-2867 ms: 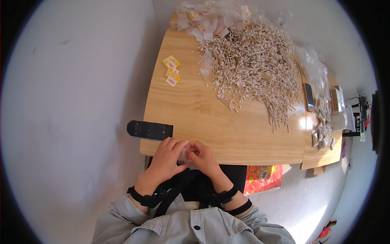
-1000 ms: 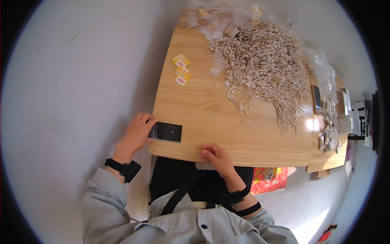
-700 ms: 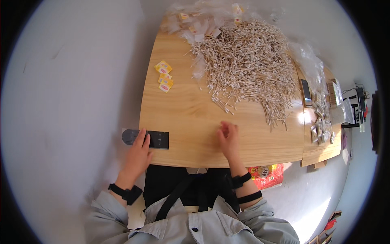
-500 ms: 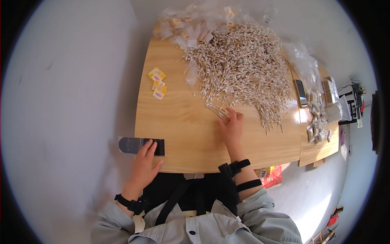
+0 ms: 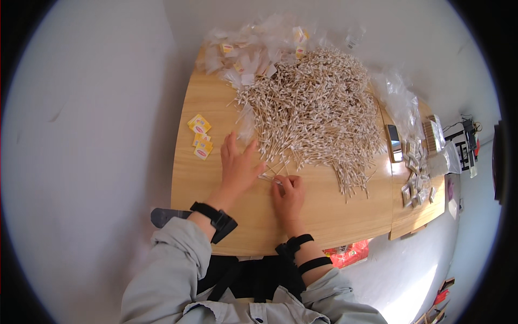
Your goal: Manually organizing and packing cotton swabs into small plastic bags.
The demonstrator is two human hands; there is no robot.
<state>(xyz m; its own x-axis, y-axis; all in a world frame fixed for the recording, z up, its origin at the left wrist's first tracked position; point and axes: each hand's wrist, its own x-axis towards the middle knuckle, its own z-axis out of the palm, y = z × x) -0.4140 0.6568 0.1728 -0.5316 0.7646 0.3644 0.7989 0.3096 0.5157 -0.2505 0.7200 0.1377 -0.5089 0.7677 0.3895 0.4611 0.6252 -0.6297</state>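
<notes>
1. Strip point(image 5: 166, 217), dark and round-ended, lies near 9 o'clock as read from the right hand point(image 5: 288, 202), with 12 pointing away from the person; the left sleeve point(image 5: 186, 240) covers part of it.
2. Yellow cards point(image 5: 200, 136) lie overlapping at 10 o'clock, near the left edge of the counter point(image 5: 345, 224).
3. Left hand point(image 5: 237, 168), also at 10 o'clock, is grasping nothing that shows: back upward, fingers spread, thumb toward the swabs. Whether it touches the counter, I cannot tell.
4. Loose swabs point(image 5: 263, 176) sit off the near fringe of the heap, between the two hands: 11 o'clock from the right hand, between 3 and 4 from the left. The lowest ones run roughly from 10 to 4 o'clock; others cross them at a slant. The right hand is nearer, its fingertips right at their ends, while the left thumb is just beside them.
5. The right hand has thumb and forefinger bent close together; whether a swab is gripped between them, I cannot tell.
6. The swab heap point(image 5: 324, 102) spreads between 12 and 1 o'clock, shafts pointing every way.
7. A phone point(image 5: 395, 143) lies at 2 o'clock, with small packets point(image 5: 414, 186) scattered between 2 and 3.
</notes>
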